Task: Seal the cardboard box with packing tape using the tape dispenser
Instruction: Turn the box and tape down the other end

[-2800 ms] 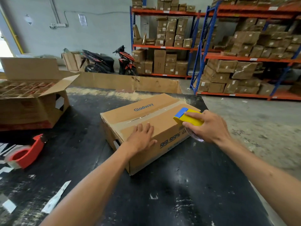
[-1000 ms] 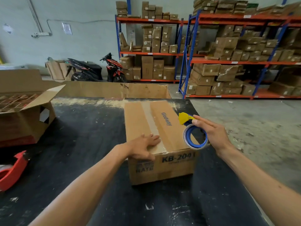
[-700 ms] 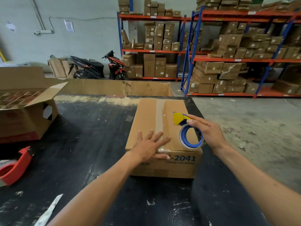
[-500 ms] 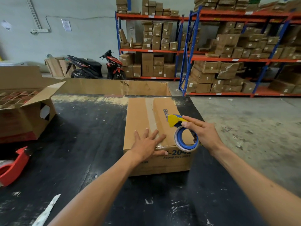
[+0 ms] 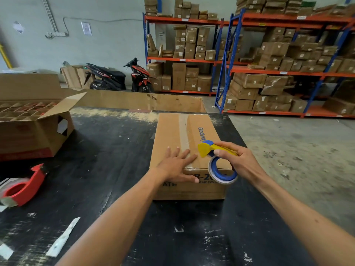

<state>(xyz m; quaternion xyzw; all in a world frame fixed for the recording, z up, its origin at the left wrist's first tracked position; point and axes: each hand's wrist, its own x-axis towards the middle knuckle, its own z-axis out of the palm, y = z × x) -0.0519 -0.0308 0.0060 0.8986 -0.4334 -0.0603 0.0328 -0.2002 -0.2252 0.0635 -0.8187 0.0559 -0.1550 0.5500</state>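
A closed brown cardboard box (image 5: 171,131) stands on the black table (image 5: 107,150), one end toward me, with a strip of clear tape running along its top seam. My left hand (image 5: 175,166) lies flat on the near end of the top, fingers spread over the tape, thumb over the front edge. My right hand (image 5: 239,160) grips a yellow and blue tape dispenser (image 5: 217,162) with its tape roll, held over the box's near right corner, just right of the left hand.
An open cardboard box (image 5: 32,127) with dividers stands at the left. A red tape dispenser (image 5: 21,187) lies near the table's left edge, with tape scraps (image 5: 63,238) in front. A low cardboard wall (image 5: 138,101) edges the table's far side. Shelves of boxes (image 5: 269,60) and scooters (image 5: 115,77) stand behind.
The box has been turned so one end faces me. My left hand stayed flat on the near top end, and my right hand brought the dispenser down to the near right corner.
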